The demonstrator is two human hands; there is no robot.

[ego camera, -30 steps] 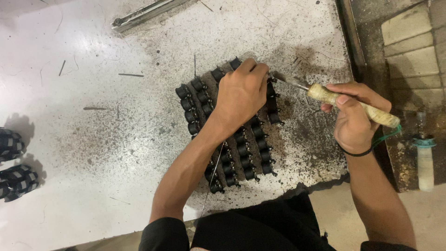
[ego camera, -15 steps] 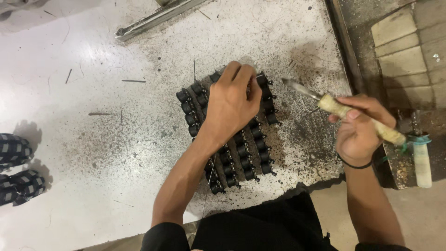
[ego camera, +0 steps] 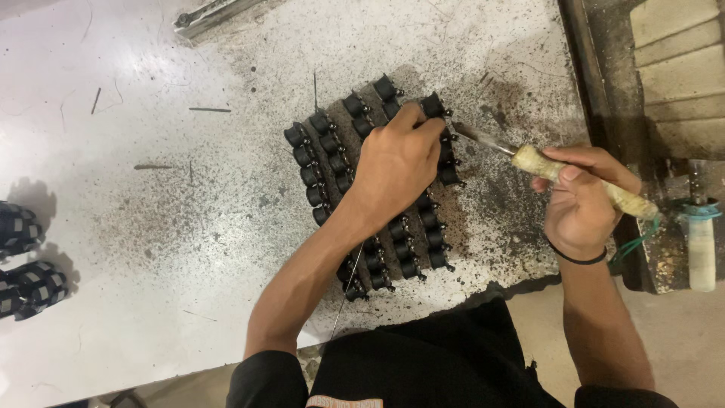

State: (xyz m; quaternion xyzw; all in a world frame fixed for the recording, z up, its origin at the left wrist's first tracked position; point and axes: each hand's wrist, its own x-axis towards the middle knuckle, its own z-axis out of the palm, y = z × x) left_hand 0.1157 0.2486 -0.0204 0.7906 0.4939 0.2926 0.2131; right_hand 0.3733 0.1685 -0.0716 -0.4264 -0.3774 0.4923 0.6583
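A white, scuffed worktable (ego camera: pixel 151 227) fills the view, speckled with dark grit that lies thickest toward its right side. On that dirty patch lies a block of black rollers (ego camera: pixel 362 143) set in slanting rows on thin rods. The left hand (ego camera: pixel 396 170) rests on top of the block, palm down, with its fingers curled over the far right corner and pressing there. The right hand (ego camera: pixel 581 200) is just beside the block's right edge, closed around the pale wooden handle of a pointed tool (ego camera: pixel 544 168). The tool's thin metal tip reaches toward the corner under the left fingers; whether it touches cannot be told. A black band circles the right wrist. Thin rods (ego camera: pixel 209 109) lie scattered on the table to the left. A metal bar (ego camera: pixel 219 15) lies at the far edge. Two more roller clusters (ego camera: pixel 26 257) sit at the left edge, well apart from the block. A white bottle (ego camera: pixel 701 253) stands at the right.
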